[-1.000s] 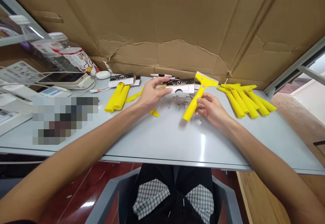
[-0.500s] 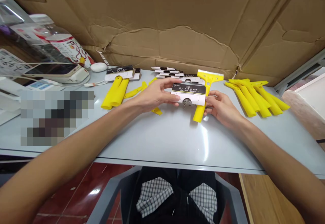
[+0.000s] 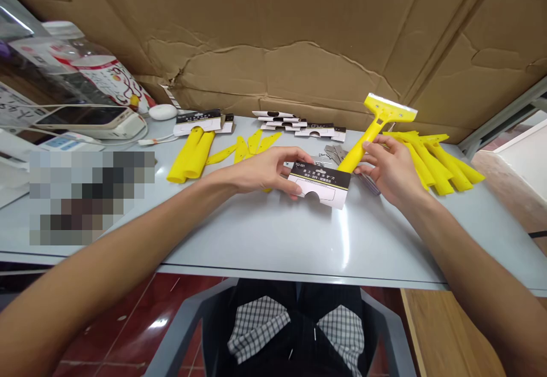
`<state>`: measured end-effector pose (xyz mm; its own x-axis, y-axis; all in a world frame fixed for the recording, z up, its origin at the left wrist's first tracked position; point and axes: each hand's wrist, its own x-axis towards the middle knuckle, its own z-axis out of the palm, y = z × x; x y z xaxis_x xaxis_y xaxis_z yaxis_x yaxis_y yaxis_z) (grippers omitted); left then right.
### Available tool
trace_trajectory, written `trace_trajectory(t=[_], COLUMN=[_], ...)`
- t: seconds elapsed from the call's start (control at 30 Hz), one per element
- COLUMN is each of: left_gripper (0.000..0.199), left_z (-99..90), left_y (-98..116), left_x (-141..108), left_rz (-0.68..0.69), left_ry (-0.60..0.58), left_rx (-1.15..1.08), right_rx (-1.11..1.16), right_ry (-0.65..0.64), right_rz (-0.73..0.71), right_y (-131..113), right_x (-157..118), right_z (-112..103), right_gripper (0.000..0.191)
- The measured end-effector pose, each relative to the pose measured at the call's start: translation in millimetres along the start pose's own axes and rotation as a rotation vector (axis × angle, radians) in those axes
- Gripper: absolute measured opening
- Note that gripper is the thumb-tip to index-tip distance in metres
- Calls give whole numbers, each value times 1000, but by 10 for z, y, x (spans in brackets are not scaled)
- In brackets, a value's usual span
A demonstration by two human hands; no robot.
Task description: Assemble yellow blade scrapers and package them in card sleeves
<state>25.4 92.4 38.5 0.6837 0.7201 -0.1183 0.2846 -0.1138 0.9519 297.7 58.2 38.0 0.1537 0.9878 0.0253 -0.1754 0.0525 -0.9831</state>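
My left hand (image 3: 280, 172) grips a black-and-white cardboard packaging sleeve (image 3: 320, 183) by its left end, above the table. My right hand (image 3: 391, 163) is closed round the handle of a yellow scraper (image 3: 374, 129), whose wide head tilts up and to the right. The lower end of the handle meets the sleeve's upper right edge; whether it is inside or behind the sleeve I cannot tell. Beyond the hands lie small screws and grey metal plates (image 3: 335, 153), partly hidden. Several flat yellow pieces (image 3: 250, 146) are fanned out left of them.
More packaging sleeves (image 3: 316, 130) lie at the back, by the cardboard wall (image 3: 273, 35). Yellow handles lie at left (image 3: 192, 158) and at right (image 3: 436, 163). A phone (image 3: 88, 118), a cable and a bottle (image 3: 106, 75) crowd the left side of the table (image 3: 273, 240).
The scraper has swung from nearly upright to leaning right and risen with my right hand. The sleeve has moved down a little and tilted. The screws and plates behind are now more visible.
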Motion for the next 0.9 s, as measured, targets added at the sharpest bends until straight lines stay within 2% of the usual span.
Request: trace_trajectory(t=[0.2, 0.37, 0.6, 0.8, 0.9], left_gripper=[56, 51, 43, 28, 27], left_z=[30, 38, 56, 100, 101], left_y=[11, 28, 20, 37, 29], left_x=[-19, -36, -51, -51, -36], left_rz=[-12, -11, 88, 27, -8], left_ry=[5, 9, -26, -25, -10], left_rx=[56, 42, -51, -234, -228], right_rx=[54, 89, 54, 77, 63], right_ry=[33, 7, -3, -17, -21], right_rz=[-63, -54, -42, -22, -26], right_y=[-7, 23, 83, 55, 58], right_x=[2, 10, 12, -16, -28], right_z=[-13, -17, -4, 14, 21], right_gripper=[34, 35, 39, 37, 36])
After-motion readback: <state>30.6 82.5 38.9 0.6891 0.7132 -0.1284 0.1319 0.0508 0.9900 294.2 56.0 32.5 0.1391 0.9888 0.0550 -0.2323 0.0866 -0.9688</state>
